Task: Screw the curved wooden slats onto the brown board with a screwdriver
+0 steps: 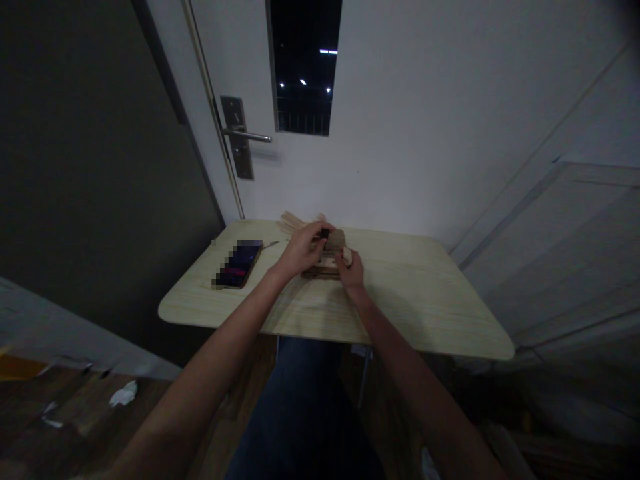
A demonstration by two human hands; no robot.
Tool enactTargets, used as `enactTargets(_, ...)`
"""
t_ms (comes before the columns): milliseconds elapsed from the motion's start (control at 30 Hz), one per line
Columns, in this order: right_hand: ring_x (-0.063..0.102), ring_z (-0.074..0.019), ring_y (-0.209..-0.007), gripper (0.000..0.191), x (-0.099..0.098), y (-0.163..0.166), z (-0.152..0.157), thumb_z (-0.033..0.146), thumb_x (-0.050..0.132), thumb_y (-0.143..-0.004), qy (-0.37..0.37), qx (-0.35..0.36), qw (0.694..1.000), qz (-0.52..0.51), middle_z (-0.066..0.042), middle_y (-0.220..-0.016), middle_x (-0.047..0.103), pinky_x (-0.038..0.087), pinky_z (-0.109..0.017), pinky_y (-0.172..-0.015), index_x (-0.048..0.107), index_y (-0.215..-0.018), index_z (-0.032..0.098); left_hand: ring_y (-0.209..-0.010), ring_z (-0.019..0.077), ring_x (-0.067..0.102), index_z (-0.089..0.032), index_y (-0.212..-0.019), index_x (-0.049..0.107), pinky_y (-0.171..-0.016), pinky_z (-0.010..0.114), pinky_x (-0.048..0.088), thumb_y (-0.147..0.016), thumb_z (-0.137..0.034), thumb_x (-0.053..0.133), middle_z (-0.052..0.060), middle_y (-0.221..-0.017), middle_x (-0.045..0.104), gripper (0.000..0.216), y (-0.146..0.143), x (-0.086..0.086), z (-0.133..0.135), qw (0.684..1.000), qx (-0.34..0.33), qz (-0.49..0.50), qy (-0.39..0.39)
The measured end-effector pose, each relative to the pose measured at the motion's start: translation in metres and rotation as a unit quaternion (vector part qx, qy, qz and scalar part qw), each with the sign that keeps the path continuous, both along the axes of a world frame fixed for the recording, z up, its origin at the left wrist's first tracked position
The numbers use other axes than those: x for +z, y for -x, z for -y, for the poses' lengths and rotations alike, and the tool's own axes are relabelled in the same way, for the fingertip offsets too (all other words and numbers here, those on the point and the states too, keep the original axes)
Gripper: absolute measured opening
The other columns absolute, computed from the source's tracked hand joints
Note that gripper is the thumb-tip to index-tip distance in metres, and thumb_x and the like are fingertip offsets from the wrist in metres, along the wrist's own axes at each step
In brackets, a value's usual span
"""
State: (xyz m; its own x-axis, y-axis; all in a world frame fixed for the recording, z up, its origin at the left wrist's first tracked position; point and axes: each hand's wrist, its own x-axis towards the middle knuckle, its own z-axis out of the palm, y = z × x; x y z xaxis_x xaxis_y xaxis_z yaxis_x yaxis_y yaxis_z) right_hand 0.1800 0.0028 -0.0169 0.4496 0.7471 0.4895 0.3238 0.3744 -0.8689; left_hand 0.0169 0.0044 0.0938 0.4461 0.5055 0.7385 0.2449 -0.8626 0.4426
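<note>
A small wooden model (336, 240), built of brown blocks and plates with a pale round piece (347, 255) at its right side, rests on the table in front of me. My left hand (306, 249) is curled over its left side, thumb and fingers closed at a dark part near the top. My right hand (353, 269) grips its lower right side, beside the round piece. My fingers hide much of the model, so its exact kind cannot be made out. Thin wooden sticks (291, 223) lie just behind my left hand.
On the pale wood-grain table (415, 287), a phone (241, 265) lies to the left with a small slim metal tool (271, 245) by its upper corner. A white door (400, 133) with a lever handle (250, 137) stands behind the table. Crumpled white paper (123, 393) lies on the floor.
</note>
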Motion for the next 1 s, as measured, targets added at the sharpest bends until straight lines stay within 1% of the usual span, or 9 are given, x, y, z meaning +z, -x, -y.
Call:
enactTargets(100, 0.062, -0.0229, -0.092, 0.041, -0.0002, -0.0002, -0.0003, 0.053, 0.06, -0.078, 0.001, -0.002, 1.0, 0.003, -0.011, -0.099, 0.067, 0.05, -0.045, -0.092, 0.06, -0.098, 0.018, -0.096, 0.0181, 0.061, -0.018, -0.11, 0.065, -0.087, 0.035, 0.054, -0.086, -0.016, 0.065, 0.007, -0.102, 0.063, 0.025, -0.0026, 0.0014, -0.0011, 0.999, 0.04, 0.0, -0.015)
enactTargets(200, 0.062, -0.0226, -0.093, 0.041, -0.0014, -0.001, -0.0009, 0.055, 0.061, -0.078, 0.002, -0.002, 1.0, 0.006, -0.01, -0.1, 0.068, 0.05, -0.045, -0.093, 0.06, -0.099, 0.019, -0.09, 0.0165, 0.059, -0.021, -0.106, 0.069, -0.083, 0.033, 0.054, -0.08, -0.019, 0.074, 0.004, -0.097, 0.057, 0.026, -0.0057, 0.0013, -0.003, 0.997, 0.08, 0.012, -0.007)
enactTargets(333, 0.062, -0.0229, -0.09, 0.044, -0.0024, -0.0015, -0.0016, 0.058, 0.06, -0.077, 0.002, -0.001, 1.0, 0.007, -0.01, -0.097, 0.068, 0.05, -0.046, -0.092, 0.06, -0.099, 0.019, -0.08, 0.0135, 0.058, -0.02, -0.103, 0.069, -0.076, 0.029, 0.055, -0.084, -0.015, 0.068, 0.003, -0.092, 0.056, 0.02, -0.0073, 0.0016, -0.0028, 0.997, 0.071, 0.015, 0.015)
enactTargets(433, 0.062, -0.0228, -0.092, 0.044, -0.002, -0.0013, -0.0014, 0.057, 0.06, -0.078, -0.002, 0.001, 1.0, 0.008, -0.01, -0.099, 0.068, 0.049, -0.045, -0.093, 0.06, -0.099, 0.019, -0.086, 0.0155, 0.06, -0.02, -0.107, 0.067, -0.079, 0.031, 0.056, -0.088, -0.015, 0.061, 0.005, -0.097, 0.061, 0.02, -0.0059, 0.0021, -0.0003, 0.998, 0.066, 0.001, 0.009)
enactTargets(567, 0.062, -0.0224, -0.092, 0.042, -0.002, -0.0012, -0.0011, 0.056, 0.06, -0.078, -0.001, -0.002, 1.0, 0.008, -0.009, -0.1, 0.068, 0.049, -0.044, -0.092, 0.06, -0.1, 0.02, -0.097, 0.0174, 0.063, -0.019, -0.12, 0.06, -0.086, 0.033, 0.056, -0.089, -0.013, 0.053, 0.008, -0.111, 0.066, 0.032, -0.003, -0.0001, 0.0016, 0.998, 0.056, 0.01, -0.002)
enactTargets(667, 0.062, -0.0226, -0.092, 0.042, -0.0029, -0.0014, -0.0015, 0.055, 0.06, -0.078, 0.001, -0.002, 1.0, 0.007, -0.01, -0.099, 0.068, 0.05, -0.044, -0.091, 0.06, -0.1, 0.019, -0.098, 0.0178, 0.064, -0.017, -0.113, 0.062, -0.089, 0.034, 0.054, -0.089, -0.011, 0.05, 0.008, -0.109, 0.068, 0.028, -0.002, -0.0009, 0.0025, 0.999, 0.049, 0.009, -0.006)
enactTargets(767, 0.062, -0.0222, -0.093, 0.041, -0.0036, -0.0012, -0.0025, 0.054, 0.061, -0.078, 0.001, -0.003, 1.0, 0.006, -0.01, -0.1, 0.067, 0.049, -0.044, -0.092, 0.06, -0.099, 0.019, -0.1, 0.019, 0.063, -0.018, -0.107, 0.065, -0.092, 0.036, 0.052, -0.091, -0.014, 0.055, 0.008, -0.104, 0.068, 0.019, -0.0025, 0.0002, 0.0029, 0.998, 0.053, 0.001, -0.02)
enactTargets(900, 0.062, -0.0214, -0.091, 0.04, -0.0046, -0.0009, -0.004, 0.055, 0.061, -0.078, 0.002, -0.002, 1.0, 0.005, -0.009, -0.099, 0.068, 0.05, -0.043, -0.091, 0.06, -0.099, 0.02, -0.098, 0.0186, 0.06, -0.021, -0.102, 0.069, -0.09, 0.036, 0.051, -0.084, -0.019, 0.071, 0.006, -0.103, 0.061, 0.019, -0.0043, 0.0005, 0.0004, 0.994, 0.099, 0.02, -0.035)
enactTargets(1000, 0.062, -0.0209, -0.087, 0.042, -0.0049, -0.0014, -0.0044, 0.055, 0.061, -0.078, 0.004, 0.002, 1.0, 0.003, -0.008, -0.096, 0.068, 0.051, -0.043, -0.088, 0.06, -0.099, 0.02, -0.091, 0.0163, 0.057, -0.021, -0.1, 0.071, -0.085, 0.033, 0.052, -0.084, -0.016, 0.069, 0.004, -0.097, 0.057, 0.016, -0.0046, -0.0001, -0.0012, 0.994, 0.102, 0.023, -0.028)
